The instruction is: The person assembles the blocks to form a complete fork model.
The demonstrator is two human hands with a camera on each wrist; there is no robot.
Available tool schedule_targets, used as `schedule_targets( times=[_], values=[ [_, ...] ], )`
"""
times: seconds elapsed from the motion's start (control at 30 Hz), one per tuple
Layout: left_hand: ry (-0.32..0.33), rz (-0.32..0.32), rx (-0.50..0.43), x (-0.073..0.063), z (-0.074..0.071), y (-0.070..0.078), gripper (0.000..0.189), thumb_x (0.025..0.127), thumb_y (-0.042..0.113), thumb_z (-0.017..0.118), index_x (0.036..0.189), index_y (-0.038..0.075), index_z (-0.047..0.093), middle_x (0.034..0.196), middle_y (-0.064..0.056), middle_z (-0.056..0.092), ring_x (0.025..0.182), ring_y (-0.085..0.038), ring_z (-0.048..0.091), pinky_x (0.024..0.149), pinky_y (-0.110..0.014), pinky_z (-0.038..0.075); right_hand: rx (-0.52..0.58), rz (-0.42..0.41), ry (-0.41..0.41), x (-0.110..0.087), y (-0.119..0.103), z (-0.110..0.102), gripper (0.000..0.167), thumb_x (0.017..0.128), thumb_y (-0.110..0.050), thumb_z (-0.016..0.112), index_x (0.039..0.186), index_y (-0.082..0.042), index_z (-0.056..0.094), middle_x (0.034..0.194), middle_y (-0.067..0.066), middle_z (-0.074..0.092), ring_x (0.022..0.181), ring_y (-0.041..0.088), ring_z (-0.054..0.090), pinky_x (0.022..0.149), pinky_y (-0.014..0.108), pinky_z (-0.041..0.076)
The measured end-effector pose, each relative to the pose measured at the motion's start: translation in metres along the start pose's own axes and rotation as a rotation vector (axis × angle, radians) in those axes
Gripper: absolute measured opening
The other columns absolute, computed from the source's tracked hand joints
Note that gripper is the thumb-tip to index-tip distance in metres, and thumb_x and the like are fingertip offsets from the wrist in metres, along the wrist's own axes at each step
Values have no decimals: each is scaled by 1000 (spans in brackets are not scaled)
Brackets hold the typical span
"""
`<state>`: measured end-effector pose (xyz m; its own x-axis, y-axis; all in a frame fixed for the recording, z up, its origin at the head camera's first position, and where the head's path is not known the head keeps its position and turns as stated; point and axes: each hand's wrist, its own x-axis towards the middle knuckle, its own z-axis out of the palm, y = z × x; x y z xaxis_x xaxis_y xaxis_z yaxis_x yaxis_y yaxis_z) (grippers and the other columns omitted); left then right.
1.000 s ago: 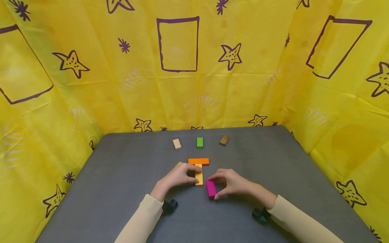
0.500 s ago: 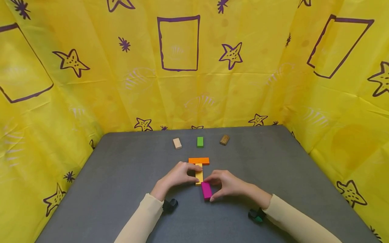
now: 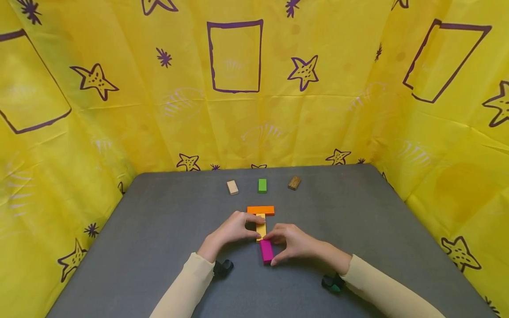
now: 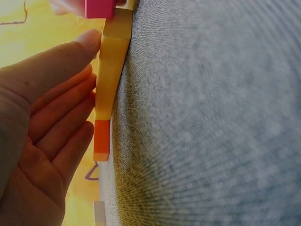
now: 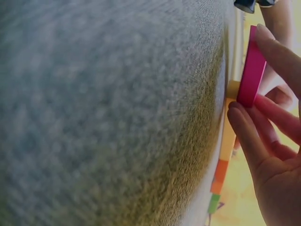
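Note:
In the head view a yellow wooden block (image 3: 260, 229) lies lengthwise on the table, its far end against an orange block (image 3: 260, 210) set crosswise. My left hand (image 3: 235, 227) touches the yellow block with thumb and fingertips; in the left wrist view its fingers (image 4: 66, 110) are nearly straight along the block's upper face. My right hand (image 3: 297, 244) pinches a magenta block (image 3: 267, 252) between thumb and fingers. That block overlaps the yellow block's near end; in the right wrist view it sits higher than the yellow block (image 5: 227, 134), slightly tilted.
Across the back of the dark grey table (image 3: 167, 229) lie a pale wood block (image 3: 232, 187), a green block (image 3: 262, 186) and a brown block (image 3: 294, 183). A yellow patterned cloth (image 3: 338, 119) encloses the table's back and sides.
My right hand has carried the magenta block leftward and slightly nearer, from the right of the yellow block to its near end. My left hand stays where it was on the yellow block.

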<state>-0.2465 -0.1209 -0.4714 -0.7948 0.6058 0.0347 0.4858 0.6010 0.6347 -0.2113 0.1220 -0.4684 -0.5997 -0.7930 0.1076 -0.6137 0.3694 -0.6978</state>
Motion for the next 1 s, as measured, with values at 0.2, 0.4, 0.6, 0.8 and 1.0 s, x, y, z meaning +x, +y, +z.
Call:
schedule_targets(
  times=[0.2,0.4,0.6,0.8,1.0],
  values=[
    [2,4,6,1,1,-1,43,79,33,77,119,22,68,114,14,67,111,-8,60,100,-34,47,-27,17,3,2,-3,1,60,68,-41,84,118,-15,66,98,3,58,92,11,61,82,20,53],
    [4,6,8,0,0,0,43,79,33,77,119,22,68,114,14,67,111,-7,60,100,-33,46,-34,45,4,3,-3,3,60,67,-42,84,118,-16,66,97,3,57,92,12,61,82,20,53],
    [-1,-6,-6,0,1,-1,43,79,34,76,120,22,67,115,14,67,111,-7,60,100,-34,46,-46,63,7,5,-4,5,61,66,-44,84,117,-16,66,96,2,56,91,10,60,81,20,53],
    [5,-8,0,-1,2,-1,44,79,33,77,121,23,67,115,15,67,111,-7,59,100,-34,46,-60,77,9,6,-3,7,62,65,-46,84,116,-16,66,95,0,54,90,7,61,80,17,52],
    [7,4,12,0,2,-2,43,79,33,77,120,23,68,114,14,67,111,-7,60,99,-34,47,-65,82,12,7,-4,7,61,64,-45,85,115,-16,67,94,0,54,88,7,60,79,17,52]
  ],
)
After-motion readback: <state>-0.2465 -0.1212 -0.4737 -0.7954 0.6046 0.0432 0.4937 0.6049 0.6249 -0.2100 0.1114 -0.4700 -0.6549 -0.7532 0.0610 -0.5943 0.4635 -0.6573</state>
